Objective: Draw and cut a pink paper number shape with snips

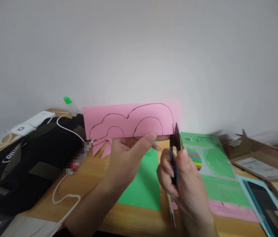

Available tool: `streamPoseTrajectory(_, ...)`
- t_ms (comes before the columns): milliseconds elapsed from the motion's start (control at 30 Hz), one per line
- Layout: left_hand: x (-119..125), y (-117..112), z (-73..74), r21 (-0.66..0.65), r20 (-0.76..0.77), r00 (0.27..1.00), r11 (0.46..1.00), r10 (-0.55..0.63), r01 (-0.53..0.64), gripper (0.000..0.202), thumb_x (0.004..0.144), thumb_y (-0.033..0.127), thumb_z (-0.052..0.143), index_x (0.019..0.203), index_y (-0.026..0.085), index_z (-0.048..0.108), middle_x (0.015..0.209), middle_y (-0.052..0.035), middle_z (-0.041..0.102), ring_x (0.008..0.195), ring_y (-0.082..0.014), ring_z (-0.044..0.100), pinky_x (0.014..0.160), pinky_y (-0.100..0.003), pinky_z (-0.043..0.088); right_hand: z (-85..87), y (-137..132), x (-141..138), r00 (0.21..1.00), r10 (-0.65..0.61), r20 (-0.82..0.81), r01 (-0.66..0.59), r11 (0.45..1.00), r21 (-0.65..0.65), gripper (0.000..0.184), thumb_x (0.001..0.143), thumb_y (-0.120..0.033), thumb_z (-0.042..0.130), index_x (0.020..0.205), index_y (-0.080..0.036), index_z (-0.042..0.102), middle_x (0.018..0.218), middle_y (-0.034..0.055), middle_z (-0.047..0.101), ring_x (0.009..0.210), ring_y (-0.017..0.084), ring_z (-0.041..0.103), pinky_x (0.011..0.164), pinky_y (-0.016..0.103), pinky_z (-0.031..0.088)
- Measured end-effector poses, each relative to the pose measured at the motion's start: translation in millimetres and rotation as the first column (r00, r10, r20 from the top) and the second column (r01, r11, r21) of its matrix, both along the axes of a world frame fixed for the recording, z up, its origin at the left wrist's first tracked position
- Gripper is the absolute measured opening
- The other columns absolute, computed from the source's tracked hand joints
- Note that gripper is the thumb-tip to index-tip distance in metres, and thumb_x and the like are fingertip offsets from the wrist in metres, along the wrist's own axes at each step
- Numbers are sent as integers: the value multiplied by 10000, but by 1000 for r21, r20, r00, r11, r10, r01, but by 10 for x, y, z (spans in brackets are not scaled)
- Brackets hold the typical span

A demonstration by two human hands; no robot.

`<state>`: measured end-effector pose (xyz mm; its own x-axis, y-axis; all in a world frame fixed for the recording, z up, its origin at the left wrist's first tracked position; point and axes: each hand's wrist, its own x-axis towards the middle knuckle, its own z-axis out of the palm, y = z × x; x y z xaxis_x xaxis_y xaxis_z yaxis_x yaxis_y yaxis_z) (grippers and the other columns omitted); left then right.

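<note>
My left hand (pixel 126 158) pinches the lower edge of a pink sheet of paper (pixel 106 115), thumb in front and fingers behind. Black curved outlines are drawn across the sheet, with smaller arcs inside them. My right hand (pixel 184 174) grips a pair of dark scissors (pixel 175 144), blades pointing up at the sheet's lower right corner, by the end of the drawn line. Whether the blades touch the paper at their tips is hard to tell. Below my hands lies a green sheet of paper (pixel 141 187).
Pink paper cut-offs (pixel 103 146) lie behind my left hand. A black bag (pixel 40 168) and white cable (pixel 67 197) are at left. To the right are a green paper pack (pixel 210 158), a cardboard box (pixel 259 158) and a phone (pixel 264 204). A pen (pixel 170 210) lies near the front.
</note>
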<state>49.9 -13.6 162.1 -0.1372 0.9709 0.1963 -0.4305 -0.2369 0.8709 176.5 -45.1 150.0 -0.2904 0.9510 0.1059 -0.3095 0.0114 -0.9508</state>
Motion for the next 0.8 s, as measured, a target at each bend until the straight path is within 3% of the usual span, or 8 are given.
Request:
streamPoseTrajectory(267, 40, 17, -29, 3, 2, 1000, 1000, 4, -4, 143, 742, 303, 750, 644, 227, 680, 581, 31, 688, 578, -136, 669, 622, -254, 566, -30, 29, 20, 1000, -11, 27, 11, 1000, 0, 583, 954, -712, 424, 643, -219, 432, 380, -114, 249, 335, 44, 125, 351, 188, 126)
streamPoseTrajectory(467, 89, 32, 33, 11, 43, 999, 1000, 13, -13, 111, 716, 266, 721, 670, 202, 642, 571, 36, 661, 550, -142, 677, 572, -248, 568, 6, 57, 20, 998, -23, 54, 23, 1000, 0, 597, 920, -749, 442, 624, -230, 416, 361, -111, 242, 320, 47, 91, 332, 207, 79)
streamPoseTrajectory(667, 114, 14, 95, 8, -8, 1000, 1000, -1, 1, 221, 765, 258, 636, 549, 218, 614, 595, 10, 703, 643, -171, 718, 656, -285, 608, 1, 108, 42, 998, -34, 60, 36, 999, -20, 595, 917, -744, 456, 611, -236, 412, 356, -108, 228, 318, 55, 94, 336, 233, 63)
streamPoseTrajectory(800, 134, 23, 94, 17, -9, 1000, 1000, 19, -19, 231, 795, 249, 637, 565, 227, 629, 612, 4, 717, 621, -162, 686, 656, -281, 596, -51, 137, 98, 999, -7, 45, 9, 999, -52, 585, 931, -732, 441, 622, -235, 428, 369, -98, 230, 347, 70, 109, 357, 248, 87)
